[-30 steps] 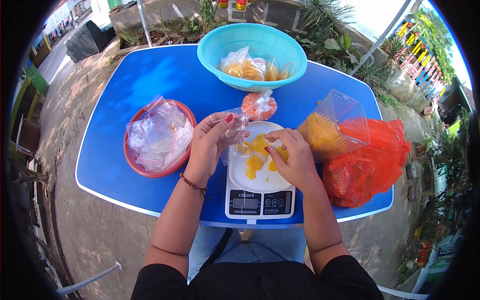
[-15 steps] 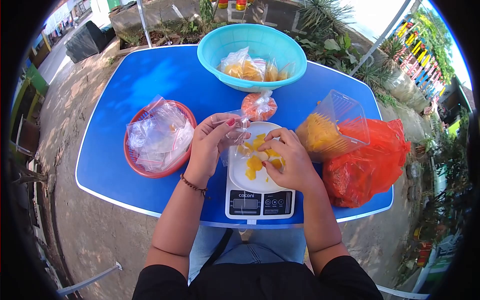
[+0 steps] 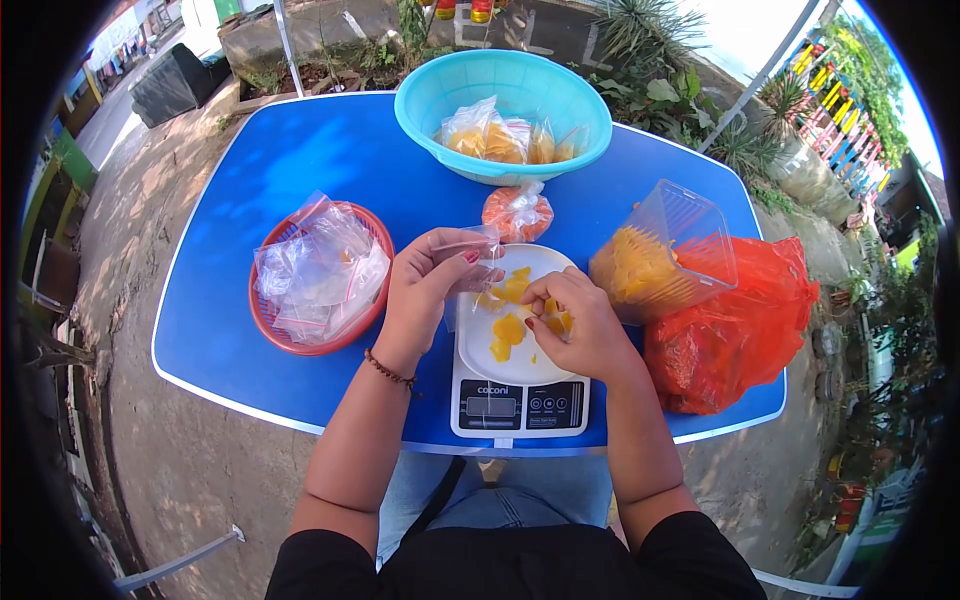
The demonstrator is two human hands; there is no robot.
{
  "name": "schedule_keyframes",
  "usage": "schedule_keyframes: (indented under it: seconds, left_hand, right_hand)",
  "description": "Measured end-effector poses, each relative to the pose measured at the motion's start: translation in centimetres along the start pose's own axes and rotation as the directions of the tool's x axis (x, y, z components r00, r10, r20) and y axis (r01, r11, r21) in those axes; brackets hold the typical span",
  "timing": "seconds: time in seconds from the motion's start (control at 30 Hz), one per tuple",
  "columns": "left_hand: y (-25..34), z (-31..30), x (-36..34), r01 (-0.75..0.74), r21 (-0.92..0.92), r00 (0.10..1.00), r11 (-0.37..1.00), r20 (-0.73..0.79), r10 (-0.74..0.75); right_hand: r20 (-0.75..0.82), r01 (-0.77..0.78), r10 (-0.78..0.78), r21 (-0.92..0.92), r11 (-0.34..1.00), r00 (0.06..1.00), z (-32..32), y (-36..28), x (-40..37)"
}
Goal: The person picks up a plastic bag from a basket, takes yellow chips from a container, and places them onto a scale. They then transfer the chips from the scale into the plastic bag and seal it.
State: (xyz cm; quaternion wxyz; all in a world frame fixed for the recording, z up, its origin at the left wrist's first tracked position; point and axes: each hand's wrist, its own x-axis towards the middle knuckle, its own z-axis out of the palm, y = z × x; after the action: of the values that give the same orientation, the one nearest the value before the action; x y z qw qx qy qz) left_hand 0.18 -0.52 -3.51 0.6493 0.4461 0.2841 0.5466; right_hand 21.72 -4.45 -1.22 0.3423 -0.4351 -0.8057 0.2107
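Note:
My left hand (image 3: 430, 280) grips a clear plastic bag (image 3: 480, 245), holding it over the left edge of a white plate (image 3: 482, 350). On that plate lie several yellow chips (image 3: 508, 332). Over the plate's right side, my right hand (image 3: 575, 322) has thumb and fingers pinched together; whatever is between them is hidden. The plate rests on a white digital kitchen scale (image 3: 522, 432). At the right, a clear plastic container (image 3: 705, 230) lies tilted with many yellow-orange chips (image 3: 635, 265) inside.
Left stands a red basket (image 3: 263, 318) of empty plastic bags (image 3: 320, 275). A turquoise basin (image 3: 420, 110) at the back holds several filled bags (image 3: 490, 135). Behind the plate is a tied bag of orange stuff (image 3: 515, 212). A red plastic bag (image 3: 735, 335) sits right on the blue table (image 3: 230, 200).
My right hand's fingers have closed from a spread reach over the chips into a pinch, drawing slightly back. My left hand still holds the bag, its fingers slightly shifted.

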Motion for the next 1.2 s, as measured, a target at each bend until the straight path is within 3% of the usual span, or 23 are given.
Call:
schedule_keyframes:
  seconds: [0.17, 0.27, 0.37, 0.4, 0.5, 0.7, 0.83, 0.9, 1.07, 1.13, 1.2]
  left_hand:
    - [-0.4, 1.5, -0.5, -0.242, 0.248, 0.970, 0.938, 0.028, 0.243]
    - [0.0, 1.9, -0.8, -0.396, 0.627, 0.912, 0.671, 0.179, 0.370]
    - [-0.4, 2.2, -0.6, -0.502, 0.710, 0.838, 0.493, 0.260, 0.480]
    - [0.2, 3.0, -0.8, -0.455, 0.759, 0.856, 0.466, 0.229, 0.463]
    - [0.9, 5.2, -0.7, -0.505, 0.801, 0.783, 0.320, 0.270, 0.561]
    - [3.1, 12.0, 0.9, -0.670, 0.670, 0.688, 0.320, 0.397, 0.607]
    - [3.3, 15.3, 2.3, -0.731, 0.631, 0.637, 0.261, 0.492, 0.594]
    - [3.0, 16.6, 2.6, -0.748, 0.589, 0.637, 0.307, 0.506, 0.582]
    - [2.1, 16.8, 2.8, -0.800, 0.565, 0.549, 0.200, 0.556, 0.624]
    - [2.5, 16.0, 2.5, -0.789, 0.591, 0.546, 0.166, 0.552, 0.630]
    - [3.2, 14.9, 1.9, -0.749, 0.633, 0.600, 0.197, 0.519, 0.609]
  right_hand:
    - [-0.200, 0.159, -0.184, -0.135, 0.978, 0.962, 0.6, 0.5, 0.4]
    - [-0.271, 0.212, -0.265, -0.211, 0.954, 0.925, 0.6, 0.3, 0.5]
    - [-0.339, 0.226, -0.305, -0.253, 0.941, 0.890, 0.3, -0.1, 0.5]
    - [-0.360, 0.231, -0.317, -0.261, 0.937, 0.877, 0.2, -0.1, 0.5]
    - [-0.377, 0.194, -0.344, -0.381, 0.904, 0.860, -1.4, -1.5, 0.4]
    - [-0.554, 0.104, -0.411, -0.502, 0.859, 0.723, -6.6, -3.7, -1.4]
    - [-0.719, -0.061, -0.313, -0.442, 0.895, 0.620, -9.6, -3.3, -3.0]
    - [-0.732, -0.119, -0.254, -0.415, 0.902, 0.632, -10.6, -2.8, -3.5]
    - [-0.718, -0.100, -0.182, -0.332, 0.938, 0.672, -10.3, -2.1, -4.3]
    - [-0.681, -0.040, -0.218, -0.342, 0.939, 0.699, -9.7, -2.6, -3.7]
    - [-0.642, 0.024, -0.246, -0.334, 0.942, 0.726, -8.6, -3.2, -2.8]
